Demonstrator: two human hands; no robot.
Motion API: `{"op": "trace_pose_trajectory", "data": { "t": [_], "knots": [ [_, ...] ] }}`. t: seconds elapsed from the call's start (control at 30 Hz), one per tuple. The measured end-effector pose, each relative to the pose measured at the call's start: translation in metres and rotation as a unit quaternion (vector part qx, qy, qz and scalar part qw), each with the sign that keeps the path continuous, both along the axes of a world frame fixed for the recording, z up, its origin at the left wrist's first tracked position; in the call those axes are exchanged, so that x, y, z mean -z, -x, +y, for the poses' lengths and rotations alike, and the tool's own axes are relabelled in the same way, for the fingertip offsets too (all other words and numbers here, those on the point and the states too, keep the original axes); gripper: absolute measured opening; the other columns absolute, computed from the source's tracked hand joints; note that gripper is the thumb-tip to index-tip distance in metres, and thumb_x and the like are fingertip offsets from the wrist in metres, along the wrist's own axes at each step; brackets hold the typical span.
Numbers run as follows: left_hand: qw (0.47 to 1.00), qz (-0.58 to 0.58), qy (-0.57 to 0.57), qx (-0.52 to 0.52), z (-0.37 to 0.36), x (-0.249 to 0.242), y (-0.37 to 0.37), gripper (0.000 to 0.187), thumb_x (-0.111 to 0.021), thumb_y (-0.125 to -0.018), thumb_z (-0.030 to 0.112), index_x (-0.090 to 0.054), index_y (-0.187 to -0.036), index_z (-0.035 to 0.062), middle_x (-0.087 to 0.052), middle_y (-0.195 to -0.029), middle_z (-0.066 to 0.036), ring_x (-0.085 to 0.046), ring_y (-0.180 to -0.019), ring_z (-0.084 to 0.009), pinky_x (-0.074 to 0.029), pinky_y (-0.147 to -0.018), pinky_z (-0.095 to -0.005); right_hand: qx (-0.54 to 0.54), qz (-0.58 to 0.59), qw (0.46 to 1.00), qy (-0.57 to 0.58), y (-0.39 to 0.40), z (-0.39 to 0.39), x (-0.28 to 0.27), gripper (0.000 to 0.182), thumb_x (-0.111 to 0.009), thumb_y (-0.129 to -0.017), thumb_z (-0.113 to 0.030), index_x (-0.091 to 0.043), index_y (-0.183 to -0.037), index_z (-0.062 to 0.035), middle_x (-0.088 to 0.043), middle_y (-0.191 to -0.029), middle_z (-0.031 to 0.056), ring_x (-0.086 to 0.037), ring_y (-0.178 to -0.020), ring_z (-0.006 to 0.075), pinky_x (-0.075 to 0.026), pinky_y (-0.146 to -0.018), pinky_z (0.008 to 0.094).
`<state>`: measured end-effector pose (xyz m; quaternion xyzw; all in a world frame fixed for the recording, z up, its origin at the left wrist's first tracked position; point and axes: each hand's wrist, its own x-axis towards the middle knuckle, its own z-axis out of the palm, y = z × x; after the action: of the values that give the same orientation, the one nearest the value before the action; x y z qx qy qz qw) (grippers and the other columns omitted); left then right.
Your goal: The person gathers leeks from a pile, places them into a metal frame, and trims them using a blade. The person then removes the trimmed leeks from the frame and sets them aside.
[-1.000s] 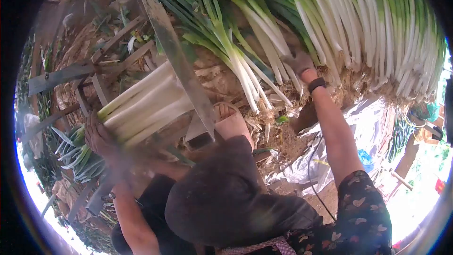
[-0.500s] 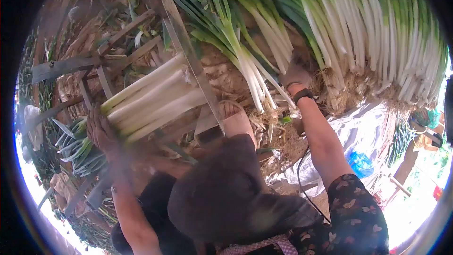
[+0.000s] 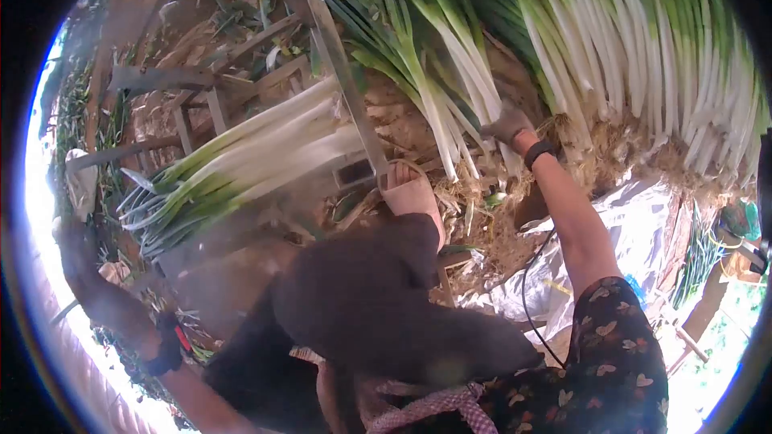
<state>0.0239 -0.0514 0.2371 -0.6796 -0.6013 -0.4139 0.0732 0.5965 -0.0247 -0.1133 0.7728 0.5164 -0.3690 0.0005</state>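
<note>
My right hand, in a dark glove with a black band at the wrist, closes around the lower white stalks of a few long green onions. More loose green onions lie just left of it, roots toward me. A bundle of green onions rests across a wooden frame, white ends against its upright board and green leaves to the left. My left hand is out at the far left, away from the bundle; motion blur smears its fingers.
A thick row of green onions with muddy roots fills the upper right. White plastic sheeting lies below it. My bare foot is beside the frame's board. A dark cable hangs by my right arm. Leaf scraps litter the soil.
My left hand has left the bundle on the frame and swung down and left. My right hand stays at the loose stalks, drawing them slightly toward me. The view has shifted a little.
</note>
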Motion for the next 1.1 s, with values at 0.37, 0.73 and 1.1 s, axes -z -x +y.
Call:
{"op": "trace_pose_trajectory", "data": {
  "t": [0.37, 0.73, 1.1],
  "knots": [
    [0.835, -0.039, 0.528, 0.147, 0.078, 0.125, -0.385, 0.066, -0.054, -0.089, 0.051, -0.056, -0.130, -0.0005, -0.058, -0.128, -0.027, -0.054, -0.122, -0.0413, -0.043, -0.103, -0.0422, 0.046, 0.377, 0.925, 0.000, -0.026, -0.006, -0.032, 0.028, -0.082, -0.064, -0.024, -0.072, -0.082, -0.0040, -0.069, -0.080, 0.0024, -0.057, -0.071, 0.0103, -0.045, -0.064, 0.0265],
    [0.490, -0.667, 0.556, 0.073, 0.033, 0.196, -0.443, 0.060, -0.067, -0.090, 0.044, -0.053, -0.130, 0.0018, -0.062, -0.119, -0.015, -0.059, -0.109, -0.0259, -0.047, -0.096, -0.0377, -0.017, 0.439, 0.898, -0.039, -0.008, -0.060, -0.173, 0.045, -0.067, -0.087, -0.027, -0.061, -0.123, -0.0005, -0.065, -0.117, 0.0086, -0.059, -0.104, 0.0160, -0.043, -0.093, 0.0295],
    [0.333, -0.796, 0.464, 0.201, 0.032, 0.255, -0.481, 0.062, -0.051, -0.095, 0.057, -0.048, -0.130, 0.0055, -0.062, -0.111, -0.017, -0.061, -0.100, -0.0342, -0.050, -0.090, -0.0453, 0.261, 0.218, 0.846, -0.412, 0.022, -0.126, -0.171, 0.040, -0.052, -0.098, -0.030, -0.055, -0.119, 0.0041, -0.063, -0.105, 0.0256, -0.062, -0.098, 0.0330, -0.046, -0.084, 0.0427]
  ]
}}
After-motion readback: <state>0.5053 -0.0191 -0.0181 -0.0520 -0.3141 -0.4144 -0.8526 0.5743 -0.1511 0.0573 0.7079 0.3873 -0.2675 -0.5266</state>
